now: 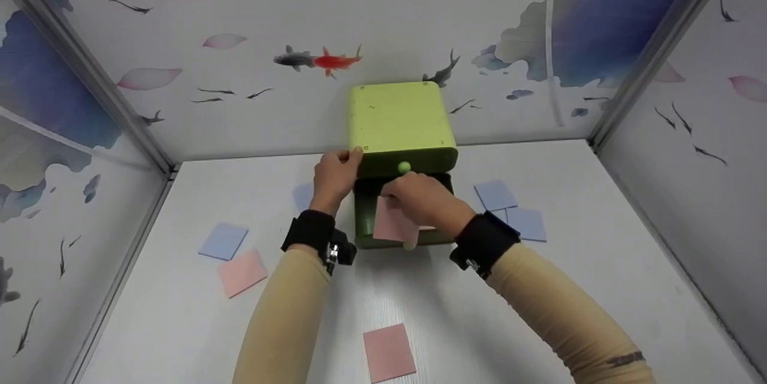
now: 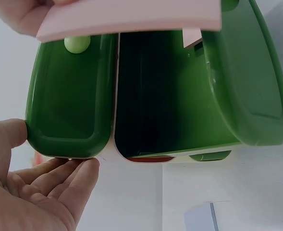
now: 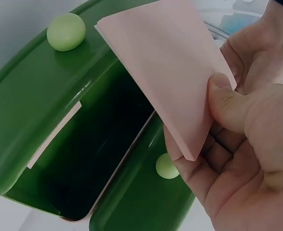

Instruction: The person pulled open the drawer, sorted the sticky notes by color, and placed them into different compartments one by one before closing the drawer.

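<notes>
A light-green two-drawer box (image 1: 400, 117) stands against the back wall. Its lower drawer (image 1: 365, 219) is pulled out, while the upper drawer (image 2: 69, 96) is closed. My left hand (image 1: 335, 179) grips the box's left side by the upper drawer, thumb on one face and fingers on another. Above the open drawer, my right hand (image 1: 424, 198) pinches a pink square paper pad (image 3: 167, 57) between thumb and fingers. Inside the drawer a second pink pad (image 3: 55, 134) shows, partly hidden by the drawer front.
Blue pads lie on the white table: one at left (image 1: 223, 241), one behind my left hand (image 1: 302, 196), and several at right, including this blue pad (image 1: 528, 224). Pink pads lie at left (image 1: 242, 272) and in front (image 1: 389, 353). Printed panels (image 1: 239, 108) enclose the table.
</notes>
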A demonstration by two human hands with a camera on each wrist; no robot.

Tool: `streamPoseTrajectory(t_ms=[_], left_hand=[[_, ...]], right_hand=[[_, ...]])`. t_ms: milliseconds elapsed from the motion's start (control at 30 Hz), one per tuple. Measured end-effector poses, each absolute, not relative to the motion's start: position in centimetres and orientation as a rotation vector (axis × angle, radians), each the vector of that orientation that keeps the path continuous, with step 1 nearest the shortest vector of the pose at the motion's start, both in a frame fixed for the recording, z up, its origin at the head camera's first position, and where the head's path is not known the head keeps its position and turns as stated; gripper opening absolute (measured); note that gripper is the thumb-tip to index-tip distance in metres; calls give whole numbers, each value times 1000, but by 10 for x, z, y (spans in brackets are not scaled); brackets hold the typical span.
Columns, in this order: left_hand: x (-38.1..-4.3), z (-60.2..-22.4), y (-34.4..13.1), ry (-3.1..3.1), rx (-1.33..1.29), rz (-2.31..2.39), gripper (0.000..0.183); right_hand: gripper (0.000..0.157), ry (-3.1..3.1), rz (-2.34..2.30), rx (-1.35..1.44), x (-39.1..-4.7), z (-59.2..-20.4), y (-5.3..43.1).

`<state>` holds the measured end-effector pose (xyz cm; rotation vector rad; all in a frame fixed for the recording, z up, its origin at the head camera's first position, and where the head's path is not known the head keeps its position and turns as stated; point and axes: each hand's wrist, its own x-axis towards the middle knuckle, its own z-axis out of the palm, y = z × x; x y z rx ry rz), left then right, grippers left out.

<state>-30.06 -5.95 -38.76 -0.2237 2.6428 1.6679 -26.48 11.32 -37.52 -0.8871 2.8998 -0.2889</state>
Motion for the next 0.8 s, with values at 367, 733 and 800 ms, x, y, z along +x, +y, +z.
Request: streamPoseTrajectory(t_ms=[367, 733, 800], left_hand=[[-302, -387, -59, 2664, -226, 1689, 37], [-303, -388, -59, 2649, -237, 1684, 39], [-303, -388, -58, 2643, -239, 1690, 38]], right_hand=[[17, 2895, -339, -873, -284, -370, 111], [16, 2965, -327, -884, -295, -370, 103], [16, 2972, -300, -901, -295, -377, 99]])
